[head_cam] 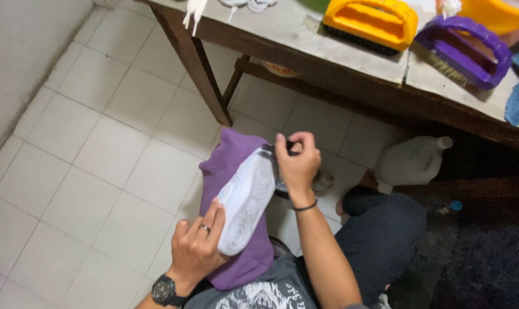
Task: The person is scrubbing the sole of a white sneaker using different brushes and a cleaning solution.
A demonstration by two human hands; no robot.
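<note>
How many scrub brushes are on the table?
2: an orange scrub brush and a purple scrub brush to its right, both on the table. Others may lie outside the frame.

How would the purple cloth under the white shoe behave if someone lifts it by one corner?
The purple cloth would probably hang limp, since it already drapes and folds around the white shoe. It looks light and soft, so it should not slip easily from the left hand. If pushed, it would likely bunch rather than slide flat.
</note>
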